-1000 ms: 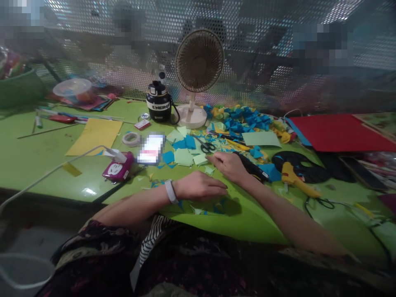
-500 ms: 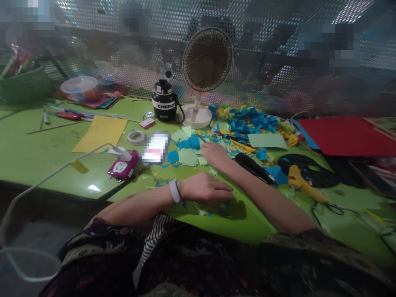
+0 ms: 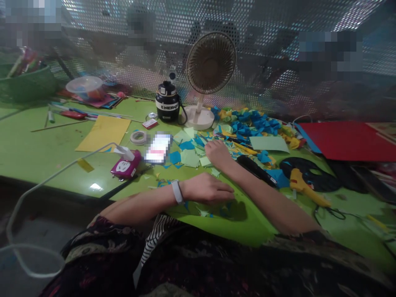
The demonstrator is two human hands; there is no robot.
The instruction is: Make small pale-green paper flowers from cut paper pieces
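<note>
Along the near edge of the green table [image 3: 46, 159], the person's left hand [image 3: 206, 187] lies open and flat, its fingers loose and holding nothing, on a bright green paper sheet [image 3: 244, 225] strewn with tiny blue and green offcuts [image 3: 222, 211]. A white wristband [image 3: 177, 192] circles that wrist. Just beyond, the right hand [image 3: 218, 154] is open too, slightly curled, with no paper showing in its grip. Its fingertips [image 3: 208, 149] sit beside a loose patch of pale green paper scraps [image 3: 190, 159], kept close, it seems, to be within easy reach. A long black object [image 3: 255, 170], too little shown to name, lies by the right forearm, and a yellow hot glue gun [image 3: 305, 185] sits further right. To the left, a smartphone [image 3: 157, 148] lies flat with its screen blurred, beside a magenta socket adapter [image 3: 125, 165] and a roll of tape [image 3: 138, 137]. Farther off, a heap of blue and yellow paper pieces [image 3: 247, 126] is banked near the base of a desk fan [image 3: 210, 64], which seems to face the seat to cool whoever works here. A black flask [image 3: 167, 105] stands beside it, before a perforated metal screen [image 3: 278, 24].
</note>
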